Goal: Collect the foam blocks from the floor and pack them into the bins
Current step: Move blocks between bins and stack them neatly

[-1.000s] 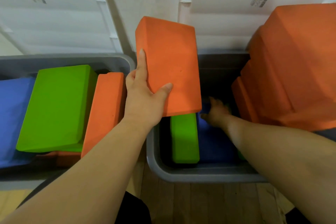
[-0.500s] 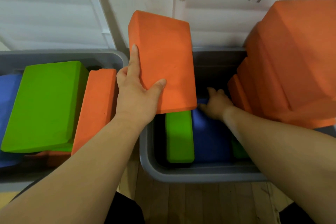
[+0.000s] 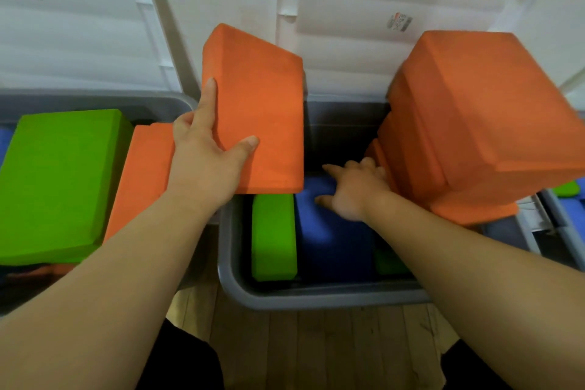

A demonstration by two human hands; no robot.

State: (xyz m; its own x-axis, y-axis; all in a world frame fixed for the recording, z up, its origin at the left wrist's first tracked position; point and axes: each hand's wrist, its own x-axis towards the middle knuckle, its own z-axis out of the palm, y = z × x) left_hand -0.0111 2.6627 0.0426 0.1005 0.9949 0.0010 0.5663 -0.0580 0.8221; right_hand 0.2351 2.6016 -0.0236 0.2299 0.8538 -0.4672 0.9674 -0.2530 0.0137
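The left hand (image 3: 202,165) grips the held orange block (image 3: 262,111) over the left wall of the right bin (image 3: 316,294). One of its fingers lies along the block's left edge, and the thumb presses on its broad face. The right hand (image 3: 351,190) rests on the blue block (image 3: 332,241) inside the right bin, between an upright green block (image 3: 273,237) and the orange stack (image 3: 474,123). The bin stands on the wooden floor (image 3: 316,348).

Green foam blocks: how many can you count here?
4: large green block in left bin; narrow green block and green corner in middle bin; green piece far right. Others may be hidden.
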